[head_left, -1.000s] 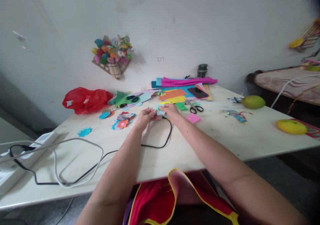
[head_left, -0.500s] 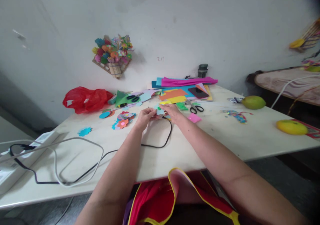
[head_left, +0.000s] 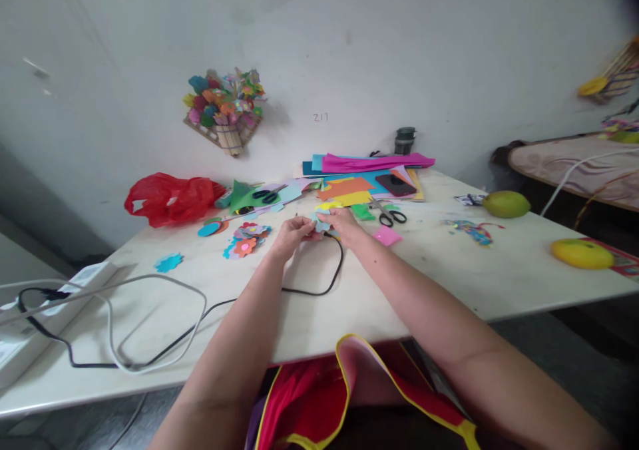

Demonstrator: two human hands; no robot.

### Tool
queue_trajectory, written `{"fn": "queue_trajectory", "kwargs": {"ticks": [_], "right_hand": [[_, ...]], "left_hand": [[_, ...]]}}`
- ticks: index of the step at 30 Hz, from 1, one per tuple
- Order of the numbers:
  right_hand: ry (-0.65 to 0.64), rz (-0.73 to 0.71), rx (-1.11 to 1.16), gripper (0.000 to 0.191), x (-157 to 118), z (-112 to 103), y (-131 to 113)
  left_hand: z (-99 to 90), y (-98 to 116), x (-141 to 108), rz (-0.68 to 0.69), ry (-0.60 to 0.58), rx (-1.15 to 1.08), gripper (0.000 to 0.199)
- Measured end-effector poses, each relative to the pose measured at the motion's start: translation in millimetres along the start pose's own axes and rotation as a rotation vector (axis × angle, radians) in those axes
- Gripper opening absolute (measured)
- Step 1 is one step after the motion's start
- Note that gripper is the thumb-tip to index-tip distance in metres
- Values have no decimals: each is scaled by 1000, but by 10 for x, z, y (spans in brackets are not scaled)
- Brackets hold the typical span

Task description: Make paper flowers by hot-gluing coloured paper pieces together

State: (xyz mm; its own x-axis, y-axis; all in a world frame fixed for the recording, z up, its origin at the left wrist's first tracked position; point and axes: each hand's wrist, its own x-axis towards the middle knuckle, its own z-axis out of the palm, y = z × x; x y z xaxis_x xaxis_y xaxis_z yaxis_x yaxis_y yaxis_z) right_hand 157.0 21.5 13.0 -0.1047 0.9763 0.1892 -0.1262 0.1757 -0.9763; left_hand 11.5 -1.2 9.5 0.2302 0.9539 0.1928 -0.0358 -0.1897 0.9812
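Observation:
Between my two hands is a light blue paper flower (head_left: 321, 222), with fingers over parts of it. My left hand (head_left: 293, 234) pinches its left edge, and my right hand (head_left: 344, 224) is closed on its right side. Just below them a black cable (head_left: 341, 263) ends near the fingers; what it joins is hidden. To the left of my left hand lies a pile of colourful paper flowers (head_left: 245, 242). A pink paper piece (head_left: 387, 235) and black-handled scissors (head_left: 390, 216) rest right of my right hand.
A red plastic bag (head_left: 172, 199), more scissors (head_left: 269, 194), coloured sheets (head_left: 349, 187) and a phone (head_left: 395, 184) lie at the back. On the left are blue paper flowers (head_left: 170, 262), looped cords and a power strip (head_left: 54, 317). Mangoes (head_left: 506, 204) and paper scraps (head_left: 472, 231) lie right.
The green dot seen at the middle of the blue flower is no longer visible. My fingers have shifted slightly on the flower; the rest of the table looks the same.

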Motion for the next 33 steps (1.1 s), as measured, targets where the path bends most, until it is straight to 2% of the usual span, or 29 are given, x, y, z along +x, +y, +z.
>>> {"fn": "queue_trajectory", "kwargs": {"ticks": [3, 9, 17, 23, 28, 33], "right_hand": [[-21, 59, 61, 38, -12, -16, -15], [17, 32, 27, 37, -16, -45, -26], [46, -12, -15, 35, -22, -38, -54], [-65, -61, -144, 37, 12, -70, -17], [-147, -27, -82, 35, -29, -73, -51], [-64, -6, -78, 32, -26, -60, -44]], "left_hand": [[-19, -23, 14, 15, 34, -27, 33], [-32, -33, 32, 24, 82, -81, 36], [-39, -25, 15, 20, 50, -91, 34], [-63, -12, 21, -7, 108, -99, 35], [-54, -15, 34, 16, 178, -106, 37], [-44, -4, 28, 11, 176, -142, 37]]}}
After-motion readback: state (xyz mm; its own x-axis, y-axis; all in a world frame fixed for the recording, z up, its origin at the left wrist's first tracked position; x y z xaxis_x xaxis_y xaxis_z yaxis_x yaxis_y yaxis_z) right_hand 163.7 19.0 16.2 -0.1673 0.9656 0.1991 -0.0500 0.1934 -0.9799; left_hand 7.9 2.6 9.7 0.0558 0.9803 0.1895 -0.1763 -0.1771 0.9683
